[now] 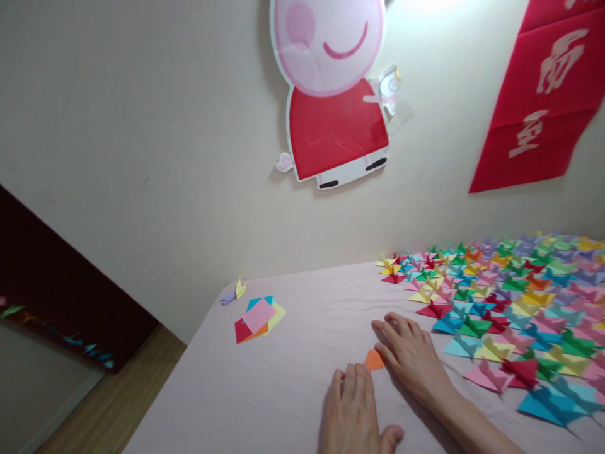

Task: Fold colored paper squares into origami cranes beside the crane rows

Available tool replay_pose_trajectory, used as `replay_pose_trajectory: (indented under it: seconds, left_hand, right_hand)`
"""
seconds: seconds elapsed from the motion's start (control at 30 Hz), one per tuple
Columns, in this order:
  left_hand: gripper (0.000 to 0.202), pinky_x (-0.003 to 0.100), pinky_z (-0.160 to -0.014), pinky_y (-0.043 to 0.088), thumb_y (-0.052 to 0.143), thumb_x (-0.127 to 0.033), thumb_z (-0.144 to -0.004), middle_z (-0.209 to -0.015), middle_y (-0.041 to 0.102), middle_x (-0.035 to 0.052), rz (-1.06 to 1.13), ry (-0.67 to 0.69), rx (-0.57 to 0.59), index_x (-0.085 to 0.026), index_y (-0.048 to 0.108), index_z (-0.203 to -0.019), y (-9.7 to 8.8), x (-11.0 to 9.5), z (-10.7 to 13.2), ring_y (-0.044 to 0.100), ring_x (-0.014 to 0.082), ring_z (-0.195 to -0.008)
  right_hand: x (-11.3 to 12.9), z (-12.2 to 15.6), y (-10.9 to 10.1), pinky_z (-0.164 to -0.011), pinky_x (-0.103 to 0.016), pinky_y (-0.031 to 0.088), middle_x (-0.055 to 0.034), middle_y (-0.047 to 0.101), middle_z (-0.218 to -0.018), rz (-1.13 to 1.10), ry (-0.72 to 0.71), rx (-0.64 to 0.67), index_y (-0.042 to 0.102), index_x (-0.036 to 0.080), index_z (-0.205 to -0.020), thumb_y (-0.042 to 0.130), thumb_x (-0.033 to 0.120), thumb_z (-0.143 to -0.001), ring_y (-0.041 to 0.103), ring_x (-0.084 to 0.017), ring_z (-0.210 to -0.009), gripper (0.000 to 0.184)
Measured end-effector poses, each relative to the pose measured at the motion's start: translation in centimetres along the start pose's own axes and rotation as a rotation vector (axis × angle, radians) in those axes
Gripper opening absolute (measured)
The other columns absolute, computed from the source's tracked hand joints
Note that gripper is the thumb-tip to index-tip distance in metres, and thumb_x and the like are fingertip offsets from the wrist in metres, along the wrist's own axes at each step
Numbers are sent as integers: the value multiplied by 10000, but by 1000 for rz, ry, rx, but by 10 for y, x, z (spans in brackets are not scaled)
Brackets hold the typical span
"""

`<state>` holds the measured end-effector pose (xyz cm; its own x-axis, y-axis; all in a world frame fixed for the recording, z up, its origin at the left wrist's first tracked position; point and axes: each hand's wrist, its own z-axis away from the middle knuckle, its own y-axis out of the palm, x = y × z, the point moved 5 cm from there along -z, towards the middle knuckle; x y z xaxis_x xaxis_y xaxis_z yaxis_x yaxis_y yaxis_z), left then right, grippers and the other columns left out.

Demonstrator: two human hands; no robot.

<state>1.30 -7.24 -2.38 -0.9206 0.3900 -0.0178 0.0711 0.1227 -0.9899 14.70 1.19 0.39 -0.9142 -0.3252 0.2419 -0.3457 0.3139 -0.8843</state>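
Note:
A small orange paper point(373, 360) lies on the pale pink table surface point(265, 391), mostly covered by my hands. My left hand point(352, 410) rests flat at the bottom of the head view, fingers stretched toward the paper's near edge. My right hand point(410, 354) lies flat over the paper's right side, fingers spread and pressing down. Neither hand grips anything.
Several rows of folded paper cranes point(510, 302) in many colours fill the right of the table. A small stack of coloured paper squares point(258, 316) and two small cranes point(235, 292) sit at the far left. A cartoon pig cut-out point(333, 107) and red banner point(543, 94) hang on the wall.

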Motion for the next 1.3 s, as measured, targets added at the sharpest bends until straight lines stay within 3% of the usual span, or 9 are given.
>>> replay_pose_trajectory:
  seconds: [0.27, 0.43, 0.57, 0.73, 1.0, 1.13, 1.23, 1.3]
  left_hand:
    - [788, 509, -1018, 465, 482, -679, -882, -1394, 552, 189, -4, -11, -51, -75, 531, -1385, -5, 12, 11, 530, 374, -1250]
    - [787, 545, -1040, 440, 458, -678, -897, -1460, 484, 160, 39, 3, -11, -115, 452, -1448, -13, -3, -4, 487, 377, -1294]
    - [760, 546, -1049, 434, 392, -672, -927, -1449, 491, 159, 76, 25, 47, -98, 494, -1415, -18, -12, -17, 504, 369, -1280]
    - [718, 522, -1050, 443, 377, -637, -950, -1425, 525, 143, 64, 40, 40, -92, 516, -1396, -21, -13, -21, 519, 349, -1268]
    - [719, 481, -1032, 466, 381, -634, -952, -1414, 543, 145, 43, 58, 8, -83, 518, -1393, -19, -13, -19, 538, 331, -1246]
    - [691, 501, -1062, 428, 405, -612, -953, -1427, 534, 136, 63, 52, 25, -89, 522, -1389, -22, -8, -14, 518, 337, -1257]
    - [647, 502, -1084, 394, 452, -592, -945, -1433, 530, 123, 136, 35, 30, -113, 529, -1373, -31, -2, -10, 491, 324, -1271]
    - [555, 475, -1092, 380, 514, -546, -936, -1412, 547, 89, 222, 0, 18, -165, 547, -1339, -38, 3, -10, 490, 292, -1257]
  right_hand:
    - [1, 1, 2, -885, -456, 459, -121, 617, -1269, 36, -8, 19, 647, 253, -1188, 543, 274, -885, 553, -321, -1120, 321]
    - [3, 1, 1, -887, -452, 457, -118, 622, -1266, 41, -18, -3, 650, 249, -1182, 538, 265, -880, 557, -318, -1122, 322]
    - [1, 2, 1, -894, -448, 453, -113, 624, -1270, 27, -11, -14, 637, 251, -1192, 534, 280, -882, 550, -315, -1136, 328]
    - [-2, 3, 3, -901, -435, 442, -120, 615, -1276, 10, -1, -24, 614, 243, -1220, 563, 347, -877, 536, -316, -1144, 362]
    - [-5, 2, 6, -856, -410, 453, -99, 628, -1246, -2, -18, -25, 639, 286, -1192, 429, 146, -914, 553, -284, -1083, 376]
    - [-9, 0, 5, -861, -397, 468, -106, 630, -1234, -61, -18, -39, 647, 260, -1190, 422, 52, -853, 558, -276, -1080, 456]
    - [-9, -4, -5, -901, -388, 469, -113, 633, -1197, -208, -88, -65, 656, 219, -1132, 395, -3, -791, 560, -250, -1067, 484]
    - [-3, -6, -14, -889, -389, 472, -101, 642, -1142, -326, -189, -15, 667, 222, -1007, 414, 21, -781, 561, -246, -1030, 395]
